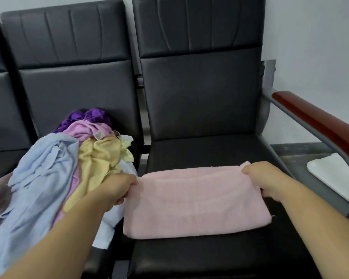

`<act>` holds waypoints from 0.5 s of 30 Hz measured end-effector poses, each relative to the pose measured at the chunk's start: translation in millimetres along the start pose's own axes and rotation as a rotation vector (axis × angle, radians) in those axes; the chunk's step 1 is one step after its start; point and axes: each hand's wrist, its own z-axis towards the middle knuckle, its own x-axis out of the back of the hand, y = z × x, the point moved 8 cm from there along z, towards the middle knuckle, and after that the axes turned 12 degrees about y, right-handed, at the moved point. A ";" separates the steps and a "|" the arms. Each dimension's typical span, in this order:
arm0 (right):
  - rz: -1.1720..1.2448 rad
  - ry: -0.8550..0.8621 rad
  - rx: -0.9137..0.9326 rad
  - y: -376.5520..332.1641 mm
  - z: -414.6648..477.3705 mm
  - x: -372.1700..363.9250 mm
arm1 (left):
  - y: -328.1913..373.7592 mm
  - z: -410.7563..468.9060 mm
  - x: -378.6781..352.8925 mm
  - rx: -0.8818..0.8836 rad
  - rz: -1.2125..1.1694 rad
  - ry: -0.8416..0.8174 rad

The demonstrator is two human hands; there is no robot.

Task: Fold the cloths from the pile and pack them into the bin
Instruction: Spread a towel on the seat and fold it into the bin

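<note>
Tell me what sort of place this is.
Probably a waiting area: linked black padded seats in a row, a wood-topped metal armrest and a bare white wall. The left hand and right hand grip a pink cloth there.

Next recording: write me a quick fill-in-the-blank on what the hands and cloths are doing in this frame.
1. The left hand and right hand each grip an end of the held cloth, whose colour is ____.
2. It lies flat on the ____ chair seat.
3. The pile of loose cloths sits to the person's ____.
4. The pile's farthest cloth is ____.
Missing words: pink; black; left; purple.
</note>
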 end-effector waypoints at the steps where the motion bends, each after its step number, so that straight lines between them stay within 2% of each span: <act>1: 0.000 0.019 0.002 -1.9 3.5 -0.1 | 1.1 1.6 -1.6 -0.009 -0.018 0.009; 9: -0.017 0.097 0.295 -30.8 23.2 -15.2 | 14.1 22.3 -7.0 -0.118 -0.122 0.131; 15: -0.142 0.140 0.382 -31.8 40.8 -35.8 | 13.6 39.3 -28.4 -0.248 0.063 0.255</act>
